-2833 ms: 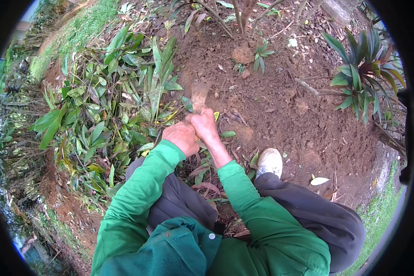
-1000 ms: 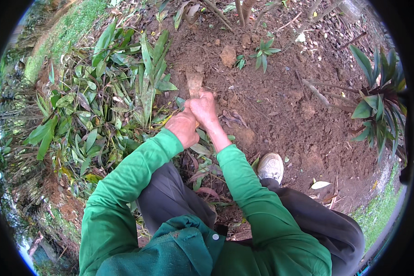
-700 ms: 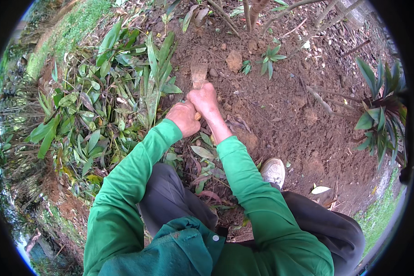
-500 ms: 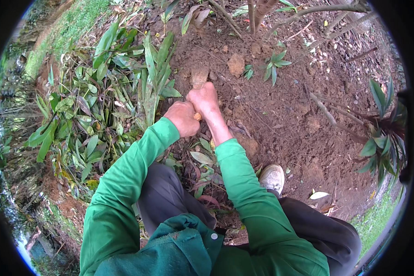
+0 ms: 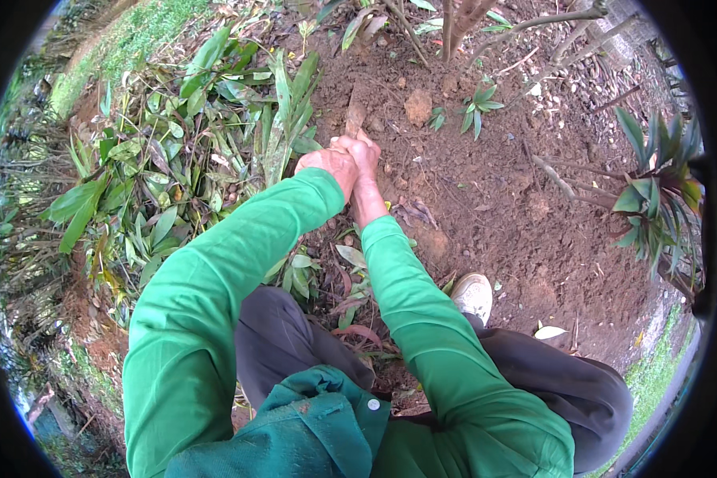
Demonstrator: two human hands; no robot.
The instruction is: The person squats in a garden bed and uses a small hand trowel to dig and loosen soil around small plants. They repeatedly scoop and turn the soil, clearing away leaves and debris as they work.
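Note:
Both my hands are wrapped round the handle of a hand trowel, the left one pressed against the right. The soil-covered blade of the trowel (image 5: pixel 356 113) points away from me, its far end in brown soil (image 5: pixel 486 215). My left hand (image 5: pixel 332 167) sits on the near side, fingers closed. Closed just ahead of it is my right hand (image 5: pixel 363 161). The handle is hidden under the hands. A brown clod (image 5: pixel 419 107) lies right of the blade, and a small green seedling (image 5: pixel 479 107) grows beyond it.
Leafy plants and cut leaves (image 5: pixel 167 159) cover the ground at left. Woody stems (image 5: pixel 454 32) rise at the far side. A branch (image 5: pixel 562 182) and a dark-leaved plant (image 5: pixel 653 191) are at right. My white shoe (image 5: pixel 473 296) stands on the soil.
My hands and the trowel have moved a little away from me and slightly right. My left arm reaches farther forward, and the handle's yellowish near end no longer shows.

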